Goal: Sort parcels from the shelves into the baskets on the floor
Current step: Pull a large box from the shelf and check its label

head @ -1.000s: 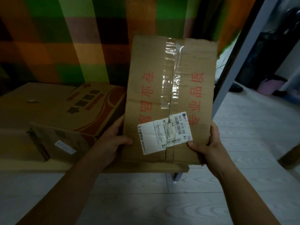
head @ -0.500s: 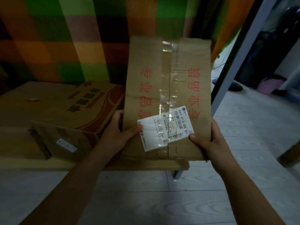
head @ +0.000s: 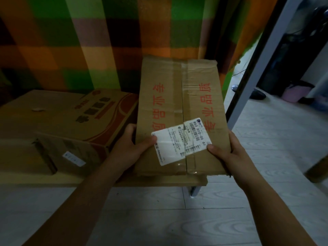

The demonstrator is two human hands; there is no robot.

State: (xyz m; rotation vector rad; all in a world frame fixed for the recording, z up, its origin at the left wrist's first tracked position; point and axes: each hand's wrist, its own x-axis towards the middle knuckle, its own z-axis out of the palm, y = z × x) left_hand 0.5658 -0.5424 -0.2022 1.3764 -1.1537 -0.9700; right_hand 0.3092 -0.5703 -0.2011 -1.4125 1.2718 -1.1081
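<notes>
Lowered, both hands (head: 134,148) grip taped, labelled parcel (head: 181,112).

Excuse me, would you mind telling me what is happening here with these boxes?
A person holds a flat cardboard parcel in both hands, left hand and right hand gripping its near corners, its shipping label facing up. It is above the low shelf, where another printed box sits. No basket is in view.

Since the earlier frames, the held cardboard parcel (head: 181,114) has tipped back, its top face showing flatter. The left thumb (head: 149,141) has moved onto the white shipping label (head: 181,141).
</notes>
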